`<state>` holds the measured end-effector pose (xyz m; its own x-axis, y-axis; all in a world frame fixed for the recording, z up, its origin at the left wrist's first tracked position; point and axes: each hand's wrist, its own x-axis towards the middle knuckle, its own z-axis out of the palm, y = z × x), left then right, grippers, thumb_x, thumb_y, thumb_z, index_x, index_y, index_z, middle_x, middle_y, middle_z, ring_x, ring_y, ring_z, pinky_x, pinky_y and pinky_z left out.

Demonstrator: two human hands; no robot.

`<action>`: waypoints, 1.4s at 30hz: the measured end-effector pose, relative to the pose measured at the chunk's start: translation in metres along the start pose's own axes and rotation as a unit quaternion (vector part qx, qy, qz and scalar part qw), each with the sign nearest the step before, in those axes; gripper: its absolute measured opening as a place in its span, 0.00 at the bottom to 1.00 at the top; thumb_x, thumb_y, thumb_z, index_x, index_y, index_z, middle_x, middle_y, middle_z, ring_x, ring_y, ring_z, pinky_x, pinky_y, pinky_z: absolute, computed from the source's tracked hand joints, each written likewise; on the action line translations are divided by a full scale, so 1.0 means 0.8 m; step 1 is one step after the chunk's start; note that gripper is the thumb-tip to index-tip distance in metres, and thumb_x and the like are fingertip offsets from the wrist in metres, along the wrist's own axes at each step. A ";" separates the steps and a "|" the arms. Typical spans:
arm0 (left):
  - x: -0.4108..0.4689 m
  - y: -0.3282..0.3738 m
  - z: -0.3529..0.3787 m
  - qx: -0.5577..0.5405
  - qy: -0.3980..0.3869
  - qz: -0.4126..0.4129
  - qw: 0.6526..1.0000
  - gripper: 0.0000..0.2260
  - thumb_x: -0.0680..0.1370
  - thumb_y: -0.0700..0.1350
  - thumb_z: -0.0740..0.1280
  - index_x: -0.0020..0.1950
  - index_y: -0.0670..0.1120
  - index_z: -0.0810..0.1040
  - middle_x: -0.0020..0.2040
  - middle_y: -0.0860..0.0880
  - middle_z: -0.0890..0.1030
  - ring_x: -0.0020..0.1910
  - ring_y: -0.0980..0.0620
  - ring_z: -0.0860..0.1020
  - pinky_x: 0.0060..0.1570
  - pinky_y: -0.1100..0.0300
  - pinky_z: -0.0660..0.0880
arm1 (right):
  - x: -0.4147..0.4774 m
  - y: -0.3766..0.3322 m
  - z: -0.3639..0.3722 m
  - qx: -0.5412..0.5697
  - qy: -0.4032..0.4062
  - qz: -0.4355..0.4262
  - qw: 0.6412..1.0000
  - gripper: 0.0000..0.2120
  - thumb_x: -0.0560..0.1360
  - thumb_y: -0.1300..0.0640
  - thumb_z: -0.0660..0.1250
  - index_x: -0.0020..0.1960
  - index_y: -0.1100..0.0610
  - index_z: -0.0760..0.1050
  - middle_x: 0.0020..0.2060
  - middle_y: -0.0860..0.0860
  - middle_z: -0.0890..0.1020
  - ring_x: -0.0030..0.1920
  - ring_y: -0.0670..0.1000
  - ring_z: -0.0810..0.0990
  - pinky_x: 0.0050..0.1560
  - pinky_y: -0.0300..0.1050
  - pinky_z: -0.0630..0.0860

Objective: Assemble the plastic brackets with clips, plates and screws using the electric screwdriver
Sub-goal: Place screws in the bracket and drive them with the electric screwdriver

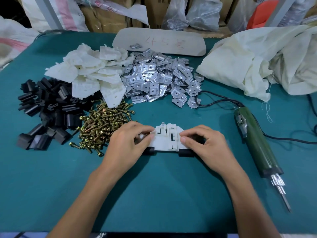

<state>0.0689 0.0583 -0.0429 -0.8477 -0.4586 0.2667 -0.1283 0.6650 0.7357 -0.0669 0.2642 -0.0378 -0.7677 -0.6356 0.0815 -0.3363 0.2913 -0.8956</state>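
Hands of a person work at the middle of a teal surface (154,194). Between them lies a white plastic bracket (167,140), flat, with a black clip (186,153) fitted at each lower corner. The left hand (127,143) is curled closed on the bracket's left edge, pinching a small brass-coloured part at its fingertips, likely a screw. The right hand (204,143) is curled closed on the bracket's right edge, thumb pressed against it.

Behind the left hand sits a heap of brass screws (104,124). Left of that is a pile of black clips (44,107). Farther back are piles of white brackets (89,73) and shiny metal plates (159,78). A green electric screwdriver (257,143) lies untouched to the right, bit pointing toward the person. A crumpled white sack (257,60) rests at the far right.
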 end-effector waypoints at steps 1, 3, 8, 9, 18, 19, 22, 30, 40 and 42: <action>-0.001 -0.001 0.000 -0.003 0.008 0.005 1.000 0.07 0.76 0.45 0.74 0.54 0.51 0.86 0.45 0.59 0.81 0.39 0.58 0.75 0.41 0.68 0.71 | 0.000 0.000 0.000 -0.012 0.004 -0.002 1.000 0.06 0.73 0.58 0.78 0.45 0.46 0.86 0.42 0.44 0.84 0.46 0.47 0.81 0.49 0.38 0.73; -0.004 -0.003 0.000 -0.011 0.025 0.005 1.000 0.10 0.75 0.42 0.75 0.55 0.51 0.86 0.44 0.59 0.81 0.37 0.54 0.75 0.40 0.69 0.71 | -0.003 0.000 -0.002 -0.019 0.008 -0.002 1.000 0.08 0.72 0.59 0.79 0.47 0.48 0.87 0.45 0.45 0.83 0.48 0.47 0.81 0.51 0.36 0.73; -0.006 -0.004 0.003 -0.032 0.030 -0.007 0.999 0.13 0.74 0.40 0.76 0.56 0.54 0.85 0.48 0.65 0.82 0.40 0.53 0.76 0.40 0.73 0.68 | -0.006 0.002 -0.001 -0.006 0.017 -0.010 1.000 0.11 0.72 0.65 0.78 0.47 0.49 0.86 0.45 0.43 0.84 0.47 0.43 0.81 0.49 0.28 0.71; -0.006 -0.005 0.003 -0.037 0.025 -0.007 0.999 0.14 0.74 0.41 0.76 0.56 0.54 0.84 0.49 0.65 0.82 0.42 0.54 0.77 0.41 0.74 0.69 | -0.005 0.002 0.002 -0.013 0.026 -0.007 1.000 0.10 0.72 0.63 0.79 0.45 0.48 0.85 0.43 0.42 0.83 0.45 0.43 0.81 0.48 0.28 0.71; -0.005 -0.008 0.006 -0.035 0.042 -0.015 0.998 0.16 0.75 0.43 0.76 0.60 0.56 0.82 0.46 0.62 0.81 0.48 0.60 0.75 0.46 0.72 0.67 | -0.006 0.006 0.002 -0.024 0.040 -0.024 0.999 0.09 0.72 0.61 0.79 0.46 0.48 0.85 0.47 0.41 0.83 0.47 0.45 0.81 0.49 0.31 0.74; -0.005 -0.008 0.006 -0.041 0.043 -0.013 0.998 0.17 0.75 0.42 0.75 0.61 0.56 0.82 0.47 0.62 0.82 0.47 0.59 0.76 0.46 0.73 0.67 | -0.005 0.006 0.003 -0.032 0.042 -0.012 0.999 0.09 0.71 0.59 0.80 0.44 0.47 0.83 0.45 0.42 0.83 0.45 0.45 0.81 0.47 0.31 0.73; -0.008 -0.008 0.005 -0.036 0.036 0.012 0.999 0.19 0.74 0.41 0.75 0.63 0.54 0.81 0.47 0.62 0.83 0.52 0.59 0.77 0.48 0.74 0.68 | -0.006 0.006 0.004 -0.050 0.030 -0.014 0.998 0.10 0.72 0.58 0.79 0.48 0.46 0.83 0.48 0.42 0.83 0.48 0.45 0.80 0.49 0.29 0.71; -0.007 -0.007 0.008 -0.045 0.027 -0.006 0.999 0.20 0.75 0.44 0.72 0.67 0.56 0.78 0.49 0.63 0.82 0.52 0.60 0.75 0.52 0.71 0.69 | -0.005 0.010 0.006 -0.057 0.033 -0.017 0.998 0.08 0.72 0.56 0.79 0.48 0.46 0.83 0.48 0.40 0.83 0.49 0.45 0.81 0.50 0.29 0.72; -0.008 -0.001 0.005 -0.044 0.005 -0.001 0.999 0.24 0.76 0.40 0.73 0.71 0.53 0.75 0.51 0.63 0.83 0.53 0.56 0.77 0.51 0.71 0.71 | -0.019 -0.010 -0.022 -0.114 0.063 -0.006 0.991 0.18 0.71 0.37 0.74 0.60 0.40 0.80 0.52 0.37 0.81 0.53 0.40 0.79 0.53 0.29 0.71; -0.009 -0.002 0.004 -0.039 -0.016 0.014 0.999 0.27 0.76 0.45 0.72 0.75 0.54 0.70 0.60 0.61 0.80 0.63 0.63 0.72 0.56 0.78 0.65 | -0.034 -0.014 -0.059 -0.192 0.138 -0.032 0.971 0.17 0.75 0.35 0.70 0.61 0.41 0.79 0.52 0.36 0.80 0.53 0.39 0.78 0.57 0.32 0.69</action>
<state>0.0738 0.0623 -0.0480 -0.8663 -0.4213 0.2684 -0.0656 0.6285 0.7750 -0.0677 0.3116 -0.0093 -0.8374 -0.4606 0.2944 -0.5269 0.5365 -0.6592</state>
